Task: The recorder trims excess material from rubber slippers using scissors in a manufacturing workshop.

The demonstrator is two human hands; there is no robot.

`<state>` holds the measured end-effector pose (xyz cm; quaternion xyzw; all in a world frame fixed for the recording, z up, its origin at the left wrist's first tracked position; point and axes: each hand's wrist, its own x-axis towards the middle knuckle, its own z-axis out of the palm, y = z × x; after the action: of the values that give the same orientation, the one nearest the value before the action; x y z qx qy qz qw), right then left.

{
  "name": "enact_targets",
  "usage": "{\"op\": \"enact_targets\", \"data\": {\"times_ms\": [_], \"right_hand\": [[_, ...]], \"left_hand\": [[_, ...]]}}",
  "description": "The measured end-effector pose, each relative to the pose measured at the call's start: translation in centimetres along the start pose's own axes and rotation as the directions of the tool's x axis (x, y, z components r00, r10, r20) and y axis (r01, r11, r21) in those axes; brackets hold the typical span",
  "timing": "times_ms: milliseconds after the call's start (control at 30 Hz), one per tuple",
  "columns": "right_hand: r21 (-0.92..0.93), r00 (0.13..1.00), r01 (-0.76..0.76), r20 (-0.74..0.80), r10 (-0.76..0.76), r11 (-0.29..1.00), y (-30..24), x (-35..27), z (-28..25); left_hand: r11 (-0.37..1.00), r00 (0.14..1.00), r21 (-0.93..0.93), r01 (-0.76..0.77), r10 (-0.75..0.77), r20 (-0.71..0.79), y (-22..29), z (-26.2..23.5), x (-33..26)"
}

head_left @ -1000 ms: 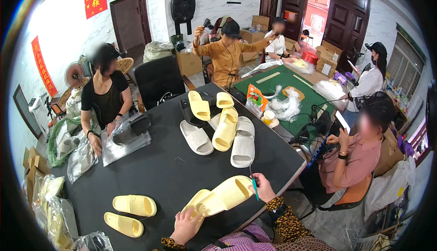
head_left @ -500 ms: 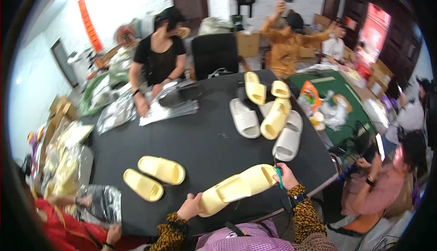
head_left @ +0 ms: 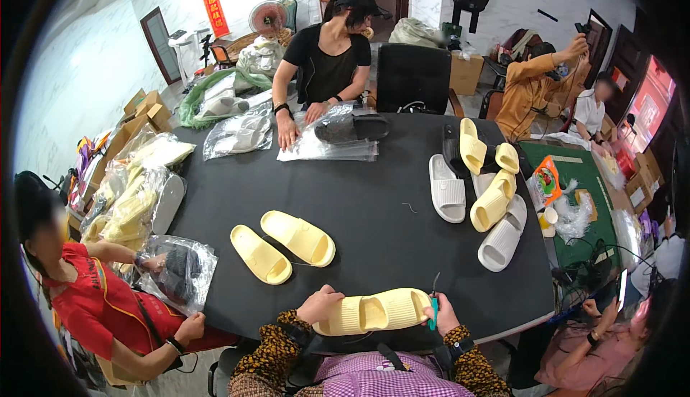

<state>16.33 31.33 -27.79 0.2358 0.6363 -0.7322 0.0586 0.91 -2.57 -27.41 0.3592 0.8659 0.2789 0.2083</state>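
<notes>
I hold a pale yellow slide sandal [head_left: 374,311] sideways over the near edge of the black table [head_left: 374,203]. My left hand [head_left: 320,305] grips its heel end. My right hand [head_left: 442,316] holds the toe end together with a small green-handled tool [head_left: 434,303] whose dark tip points up. Two more yellow sandals [head_left: 284,244] lie flat on the table a little ahead and to the left of my hands.
A heap of white and yellow sandals [head_left: 483,190] lies at the right of the table. Across it, a person in black [head_left: 327,59] handles a dark sandal in clear bags [head_left: 338,134]. A person in red [head_left: 93,289] at the left holds a bagged sandal. Bagged sandals [head_left: 136,195] pile at left.
The view has swung left, showing more of the table's left side and the person in red. The sandal in my hands has dropped from tilted to nearly level and closer to me.
</notes>
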Motion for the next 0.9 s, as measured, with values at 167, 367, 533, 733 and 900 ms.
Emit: {"op": "enact_targets", "data": {"times_ms": [167, 367, 533, 733, 900], "right_hand": [[0.093, 1.0, -0.017, 0.023, 0.015, 0.995, -0.2, -0.8, 0.0], [0.245, 0.998, -0.009, -0.065, 0.026, 0.969, 1.8, -2.1, 0.3], [0.46, 0.986, -0.002, -0.148, 0.079, 0.888, 2.2, -2.9, 0.0], [0.55, 0.95, 0.09, -0.297, 0.094, 0.83, 1.2, -5.1, -2.3], [0.633, 0.898, 0.261, -0.436, 0.057, 0.729, 0.6, -5.7, -4.2]], "left_hand": [[0.996, 0.992, -0.088, 0.027, -0.038, -0.122, 0.0, -0.6, 0.4], [0.995, 0.894, -0.075, -0.059, 0.02, -0.448, -0.9, -3.3, 2.2], [0.986, 0.897, -0.159, 0.058, -0.121, -0.425, -1.2, -4.5, 2.3], [0.985, 0.922, -0.172, 0.01, -0.076, -0.381, 0.1, -3.0, 4.3], [0.776, 0.96, -0.595, 0.208, -0.277, -0.026, 6.1, -1.6, 8.6]]}}
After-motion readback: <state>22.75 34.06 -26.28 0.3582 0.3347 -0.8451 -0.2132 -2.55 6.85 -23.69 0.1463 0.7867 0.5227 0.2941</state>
